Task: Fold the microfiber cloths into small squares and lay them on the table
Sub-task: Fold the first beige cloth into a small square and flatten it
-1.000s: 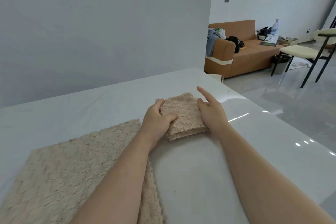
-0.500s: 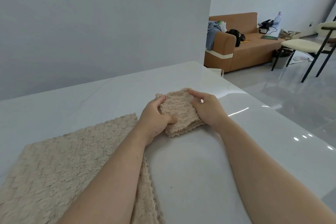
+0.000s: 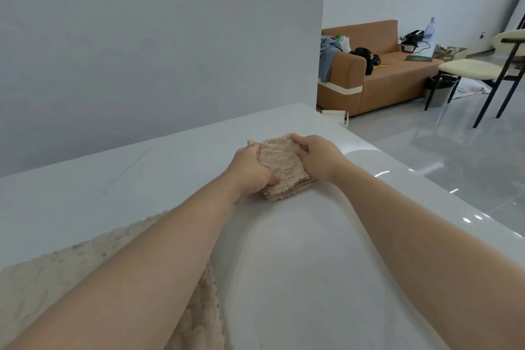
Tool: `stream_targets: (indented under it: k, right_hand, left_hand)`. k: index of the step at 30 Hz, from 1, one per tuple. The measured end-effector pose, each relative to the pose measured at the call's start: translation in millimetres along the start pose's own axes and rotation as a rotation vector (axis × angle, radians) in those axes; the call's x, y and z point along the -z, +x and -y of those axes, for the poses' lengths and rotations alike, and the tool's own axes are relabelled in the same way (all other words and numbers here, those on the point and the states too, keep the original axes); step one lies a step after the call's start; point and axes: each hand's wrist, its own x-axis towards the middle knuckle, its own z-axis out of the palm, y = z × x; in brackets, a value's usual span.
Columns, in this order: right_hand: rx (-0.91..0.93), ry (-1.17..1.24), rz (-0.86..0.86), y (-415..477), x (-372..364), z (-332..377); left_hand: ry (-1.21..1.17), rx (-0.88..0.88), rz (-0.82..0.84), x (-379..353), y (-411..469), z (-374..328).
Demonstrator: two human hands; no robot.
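Observation:
A beige microfiber cloth folded into a small thick square [image 3: 281, 167] lies on the white table [image 3: 298, 264], toward its far right. My left hand [image 3: 250, 170] grips the square's left side, thumb on top near the front edge. My right hand [image 3: 318, 159] holds the right side with fingers curled over the far corner. A second beige cloth [image 3: 71, 287] lies spread flat at the near left, partly under my left forearm.
The table's right edge [image 3: 426, 187] runs diagonally close to my right arm, with glossy floor beyond. A grey wall stands behind the table. A brown sofa [image 3: 377, 71] and a cream chair [image 3: 477, 68] are far off to the right.
My right hand went from flat with a finger pointing to curled over the folded cloth's far corner. Both hands and the cloth slid slightly farther from me.

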Motion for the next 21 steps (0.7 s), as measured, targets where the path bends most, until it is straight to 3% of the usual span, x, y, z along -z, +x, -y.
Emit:
stream_targets:
  k: [4, 12, 21]
  right_hand:
    - [0.057, -0.204, 0.060, 41, -6, -9]
    - [0.135, -0.327, 0.036, 105, -8, -11]
    - [0.052, -0.441, 0.102, 137, -6, -27]
  left_hand:
    - [0.003, 0.039, -0.015, -2, 32, 4]
    - [0.068, 0.030, -0.072, 11, 90, -2]
    - [0.111, 0.157, -0.077, -7, 130, -12]
